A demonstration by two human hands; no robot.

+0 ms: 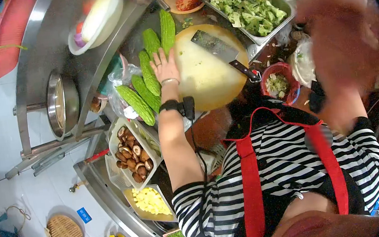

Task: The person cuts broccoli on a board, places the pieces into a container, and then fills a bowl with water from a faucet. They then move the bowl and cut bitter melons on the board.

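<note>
The counter (135, 42) stretches across the work area, crowded with vegetables. The round cutting board (204, 81) sits on it in front of the person, pale and slightly wet-looking. Beyond it, toward the right, I see a metal tray (272, 36) heaped with chopped greens (247, 7). Off to the left stands a plastic tub (113, 144) of brown mushrooms (133, 158). Right of the board, a small red bowl (282, 67) holds pale chopped bits. Five bumpy green gourds (150, 76) lie in a loose row along the board's left side. A cleaver (213, 44) rests flat on the board, its handle pointing toward the red bowl.

As for the hands, the left (164, 69) is open, palm down, fingers a little spread, touching the gourds without closing around any. The right (344, 33) is up on the far right, so blurred that I can't tell how open it is or whether it holds anything. A thin bracelet (170, 80) circles the left wrist.
</note>
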